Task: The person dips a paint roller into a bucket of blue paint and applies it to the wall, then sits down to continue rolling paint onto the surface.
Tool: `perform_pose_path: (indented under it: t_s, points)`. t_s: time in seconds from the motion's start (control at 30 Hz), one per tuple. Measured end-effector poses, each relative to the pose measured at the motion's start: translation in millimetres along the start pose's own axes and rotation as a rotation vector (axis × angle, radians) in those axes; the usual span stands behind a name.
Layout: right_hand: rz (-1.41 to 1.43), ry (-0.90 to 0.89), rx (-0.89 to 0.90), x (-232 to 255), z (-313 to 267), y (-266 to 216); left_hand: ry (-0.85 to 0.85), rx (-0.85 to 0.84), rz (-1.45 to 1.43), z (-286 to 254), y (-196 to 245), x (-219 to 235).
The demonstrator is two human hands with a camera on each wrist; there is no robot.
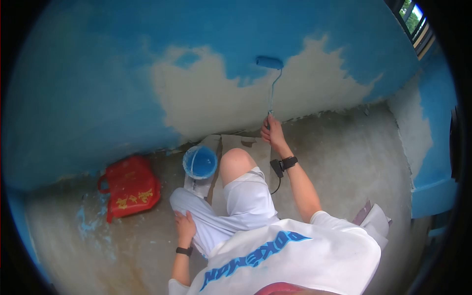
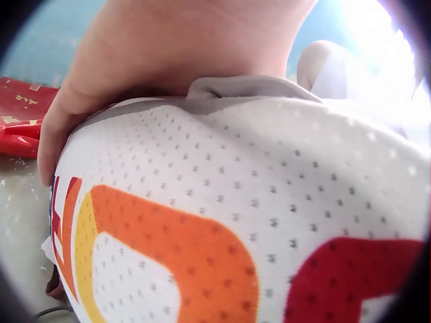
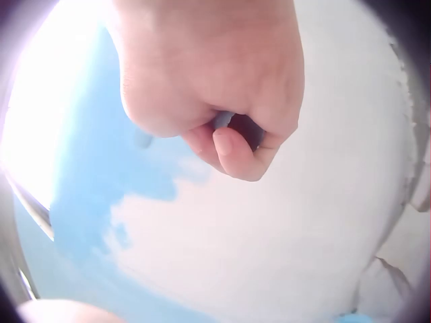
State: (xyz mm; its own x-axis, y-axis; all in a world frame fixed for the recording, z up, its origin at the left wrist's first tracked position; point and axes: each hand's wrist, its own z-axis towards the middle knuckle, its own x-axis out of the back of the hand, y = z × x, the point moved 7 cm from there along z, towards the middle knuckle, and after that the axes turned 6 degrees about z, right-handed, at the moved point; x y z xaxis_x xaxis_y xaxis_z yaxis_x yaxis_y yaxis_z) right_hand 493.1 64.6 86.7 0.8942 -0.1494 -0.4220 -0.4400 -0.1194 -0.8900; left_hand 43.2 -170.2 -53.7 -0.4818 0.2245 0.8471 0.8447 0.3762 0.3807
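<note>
My right hand (image 1: 273, 132) grips a paint roller (image 1: 269, 62) by its handle (image 3: 244, 129), fingers curled round it. The blue-coated roller head is at the wall (image 1: 314, 73), along the ragged edge between blue paint and a bare pale patch. In the right wrist view the roller head is hidden. My left hand (image 1: 185, 227) rests on the bent left leg, over the white shorts (image 2: 222, 155), its fingers draped along the cloth. A bucket (image 1: 185, 158) of blue paint (image 1: 201, 164) stands on the floor in front of the knees.
On the floor to the left lies a red bag (image 1: 130, 184) with gold lettering, near blue paint smears (image 1: 88, 222). Sheets of cardboard (image 1: 216, 142) lie beneath the bucket and along the wall. A window (image 1: 412, 19) is at the upper right; crumpled sheeting (image 1: 376, 221) lies behind at right.
</note>
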Motion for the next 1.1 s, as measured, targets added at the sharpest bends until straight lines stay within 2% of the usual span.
perform_pose_path:
  t_s: [0.1, 0.17, 0.27, 0.33, 0.4, 0.47, 0.53, 0.6, 0.67, 0.7, 0.77, 0.8, 0.87, 0.9, 0.97, 1.0, 1.03, 1.07, 1.1]
  points:
    - [0.060, -0.069, 0.094, -24.7, 16.2, -59.2, 0.028, 0.019, 0.023, -0.9, -7.5, -3.4]
    - [0.043, -0.069, 0.123, -29.0, 22.1, -80.8, 0.035, -0.011, -0.047, 1.4, -12.5, -10.9]
    - [-0.017, -0.017, 0.183, -27.5, 12.9, -88.6, 0.024, 0.055, -0.019, -8.1, 5.3, 6.6]
    - [-0.176, 0.112, 0.233, -16.7, -3.2, -86.7, -0.102, 0.092, -0.031, -18.3, 10.6, 25.2]
    - [-0.358, 0.198, 0.274, -1.8, -22.6, -79.9, -0.325, 0.192, -0.120, -33.3, 15.0, 68.7]
    - [-0.401, 0.185, 0.225, 17.7, -39.3, -61.3, -0.150, 0.098, -0.296, -48.1, 11.8, 124.8]
    - [-0.447, 0.170, 0.172, 37.6, -48.8, -42.0, -0.067, 0.161, -0.424, -67.2, 8.2, 180.9]
    - [-0.614, 0.136, 0.085, 48.5, -53.1, -25.8, 0.000, 0.144, -0.587, -81.5, 20.0, 234.8]
    - [-0.693, 0.079, 0.006, 48.7, -53.9, -14.3, -0.013, 0.000, -0.870, -96.9, 44.6, 276.9]
    - [-0.767, 0.025, -0.058, 47.4, -53.9, -6.8, -0.015, 0.011, -0.869, -105.7, 51.7, 292.4]
    - [-0.759, -0.016, -0.129, 48.8, -49.2, 7.0, -0.023, -0.299, -0.917, -121.0, 84.7, 325.0]
    - [-0.835, -0.053, -0.181, 49.5, -45.0, 16.2, -0.021, -0.280, -0.917, -120.4, 88.4, 331.6]
    - [-0.940, -0.111, -0.249, 57.4, -33.2, 36.6, 0.054, -0.362, -0.868, -117.1, 96.6, 344.3]
    - [-0.943, -0.124, -0.261, 55.6, -26.8, 42.7, 0.057, -0.345, -0.869, -109.2, 98.3, 345.0]
    - [-1.208, -0.294, -0.273, 47.0, -12.4, 54.9, 0.313, -0.033, -0.584, -84.8, 85.5, 351.0]
    - [-1.246, -0.332, -0.202, 36.9, -6.6, 53.4, 0.310, -0.028, -0.591, -79.2, 85.1, 347.9]
    - [-1.260, -0.337, -0.196, 34.2, -2.3, 52.1, 0.367, 0.064, -0.564, -84.0, 73.5, 344.8]
    - [-1.272, -0.389, -0.259, 32.3, 2.1, 61.1, 0.422, 0.159, -0.530, -86.5, 63.2, 340.6]
    - [-1.277, -0.440, -0.326, 31.4, 4.9, 72.1, 0.423, 0.166, -0.533, -87.6, 61.0, 335.8]
